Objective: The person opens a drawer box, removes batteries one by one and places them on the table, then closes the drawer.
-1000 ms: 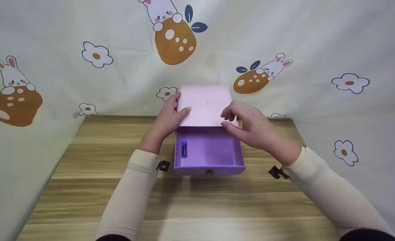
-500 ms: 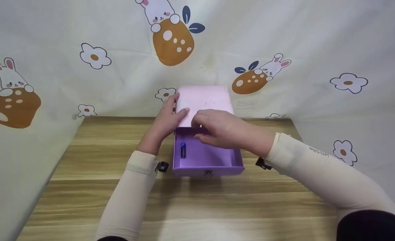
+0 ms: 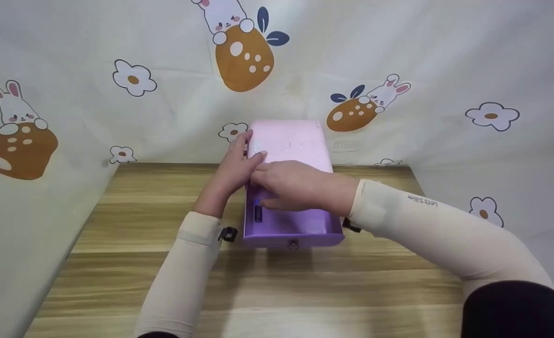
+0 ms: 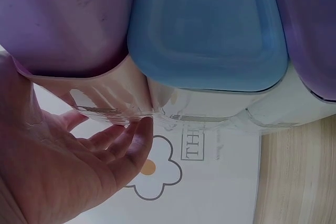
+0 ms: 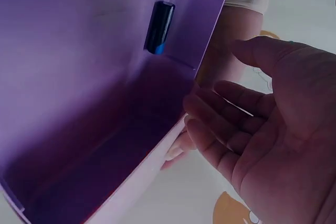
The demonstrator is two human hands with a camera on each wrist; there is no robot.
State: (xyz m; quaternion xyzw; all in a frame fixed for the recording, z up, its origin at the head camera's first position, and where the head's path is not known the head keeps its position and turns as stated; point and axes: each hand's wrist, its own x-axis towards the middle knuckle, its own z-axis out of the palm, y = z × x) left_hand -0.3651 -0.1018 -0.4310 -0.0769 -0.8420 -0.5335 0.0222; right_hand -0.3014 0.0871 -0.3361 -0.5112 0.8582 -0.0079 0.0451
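Note:
A pale pink drawer cabinet stands on the table with its purple top drawer pulled out. My left hand holds the cabinet's left side, thumb on top. The left wrist view shows those fingers against the casing, beside closed purple and blue drawer fronts. A small dark battery-like cylinder with a blue end lies in the drawer near its left wall. My right hand hovers over the drawer just above the cylinder, fingers loosely bent and apart from it, with nothing in its grasp.
The wood-grain table extends in front and to both sides. A pale curtain printed with rabbits and flowers hangs close behind the cabinet. Black wrist-camera mounts stick out from both forearms.
My right hand has moved left from the cabinet's right edge, across the open drawer, to the cylinder. My left hand, the drawer and the cylinder have stayed in place.

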